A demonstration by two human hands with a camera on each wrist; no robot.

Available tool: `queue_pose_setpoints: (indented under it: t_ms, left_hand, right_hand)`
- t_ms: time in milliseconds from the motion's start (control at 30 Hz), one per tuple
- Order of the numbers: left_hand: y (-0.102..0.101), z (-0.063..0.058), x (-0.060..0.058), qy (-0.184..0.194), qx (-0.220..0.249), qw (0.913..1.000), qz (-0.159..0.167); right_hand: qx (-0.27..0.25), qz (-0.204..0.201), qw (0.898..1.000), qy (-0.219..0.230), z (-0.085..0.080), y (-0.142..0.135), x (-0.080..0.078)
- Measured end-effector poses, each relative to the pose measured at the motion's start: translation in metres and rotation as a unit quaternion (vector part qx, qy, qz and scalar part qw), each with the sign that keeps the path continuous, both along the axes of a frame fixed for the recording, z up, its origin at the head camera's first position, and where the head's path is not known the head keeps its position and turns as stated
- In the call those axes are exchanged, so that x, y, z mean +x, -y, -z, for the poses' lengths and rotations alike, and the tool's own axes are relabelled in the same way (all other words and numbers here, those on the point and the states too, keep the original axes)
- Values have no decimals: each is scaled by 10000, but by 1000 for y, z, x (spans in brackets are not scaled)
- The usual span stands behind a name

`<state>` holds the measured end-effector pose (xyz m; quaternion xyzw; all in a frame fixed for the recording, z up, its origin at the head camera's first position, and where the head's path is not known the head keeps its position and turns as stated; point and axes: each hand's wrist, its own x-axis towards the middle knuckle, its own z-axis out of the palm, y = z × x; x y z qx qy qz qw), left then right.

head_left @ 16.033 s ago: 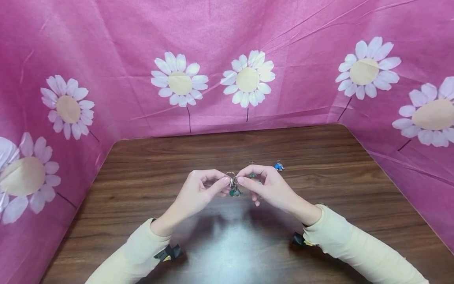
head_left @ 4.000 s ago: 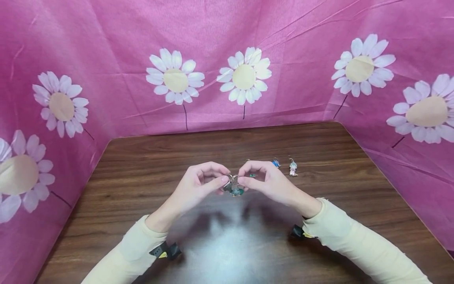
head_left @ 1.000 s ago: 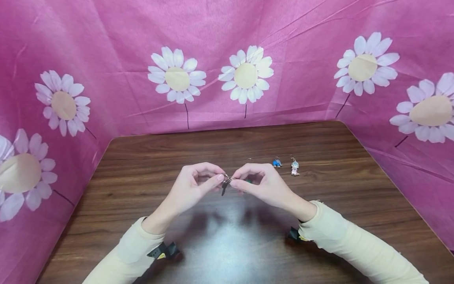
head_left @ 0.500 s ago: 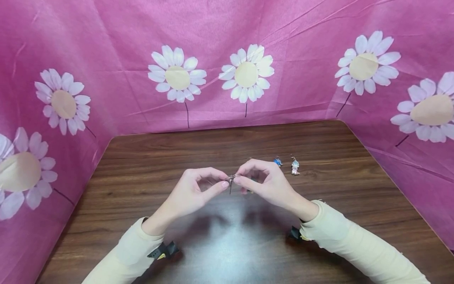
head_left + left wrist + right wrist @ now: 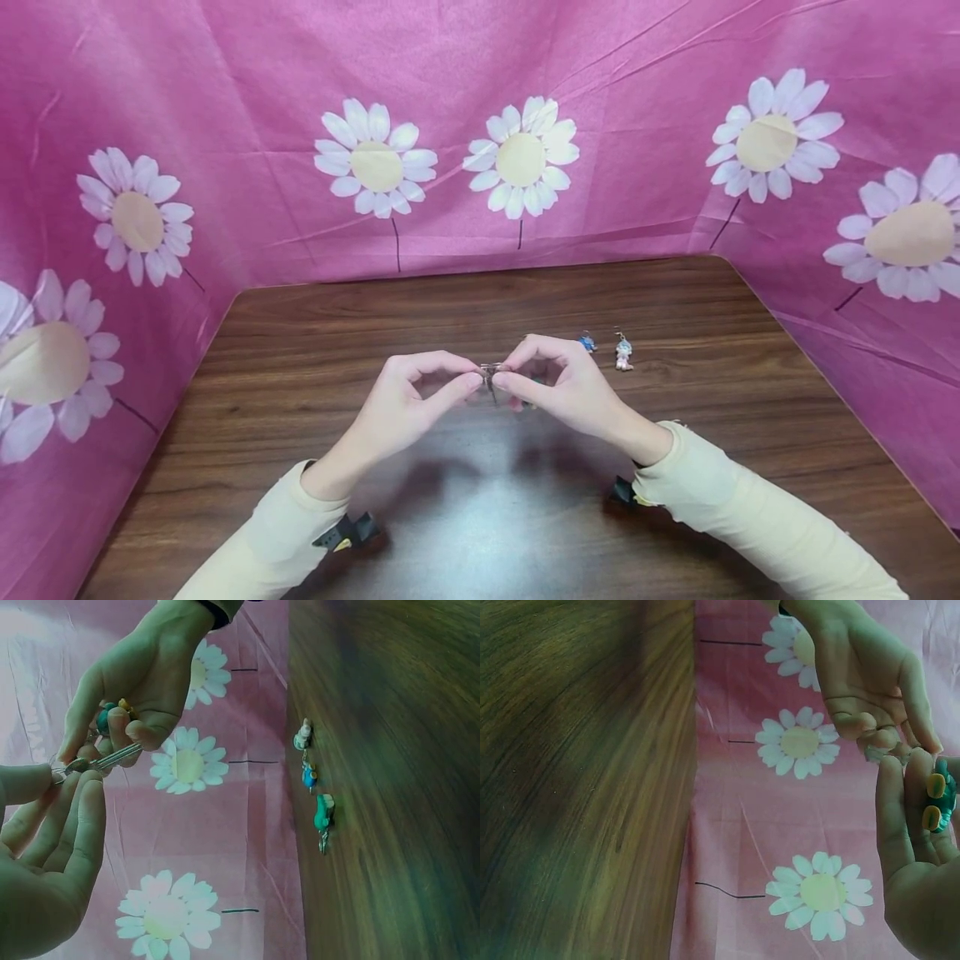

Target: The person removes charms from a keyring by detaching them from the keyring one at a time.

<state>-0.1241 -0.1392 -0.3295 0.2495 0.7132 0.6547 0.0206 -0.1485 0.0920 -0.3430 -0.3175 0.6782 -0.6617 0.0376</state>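
My left hand [image 5: 408, 408] and right hand [image 5: 566, 396] meet above the table. Between their fingertips is a metal key ring [image 5: 491, 367]. The left thumb and fingers pinch it from one side, the right thumb and forefinger from the other. Several keys [image 5: 118, 756] fan out from it in the left wrist view. A green figure charm [image 5: 939, 802] with yellow feet lies against my right fingers. How the charm is joined to the ring is hidden by the fingertips.
On the wooden table [image 5: 315, 333] beyond my right hand lie a blue charm [image 5: 587, 342] and a pale figure charm [image 5: 623, 354]. A green charm [image 5: 324, 814] lies beside them, mostly hidden in the head view. A pink flowered cloth [image 5: 450, 250] surrounds the table.
Since 16 seconds ago, the pale charm has appeared on the table. Both hands keep pinching the ring. The green charm, hanging between them 4 seconds ago, is now under my right fingers.
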Motion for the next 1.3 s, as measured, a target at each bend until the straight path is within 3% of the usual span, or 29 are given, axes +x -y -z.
queue_pose_setpoints:
  t_ms: [200,500,633,733,933,1067,1167,1300]
  left_hand:
    - [0,0,-1,251,228,9994,84]
    - [0,2,-2,98,-513,9986,-104]
    - [0,1,-1,-9,-614,9981,-107]
    - [1,0,-1,90,-476,9988,16]
    - [0,0,0,514,247,9981,222]
    - [-1,2,-1,567,296,9977,227]
    - [0,4,-3,316,-44,9994,112]
    - [0,4,-3,-319,-617,9974,-190]
  right_hand:
    - [168,3,9998,70,1,0,0]
    - [159,-117,9997,-160,1,-2,-3]
    - [91,-157,9998,-79,1,-2,-2]
    - [77,-132,9999,-4,0,-2,-2]
    - [-134,-180,9994,253,0,-2,-2]
    - [-28,-233,9995,230,1,-2,-3]
    - [139,-218,9996,107,1,-3,-3]
    - [273,-206,9994,83,-1,-3,-3]
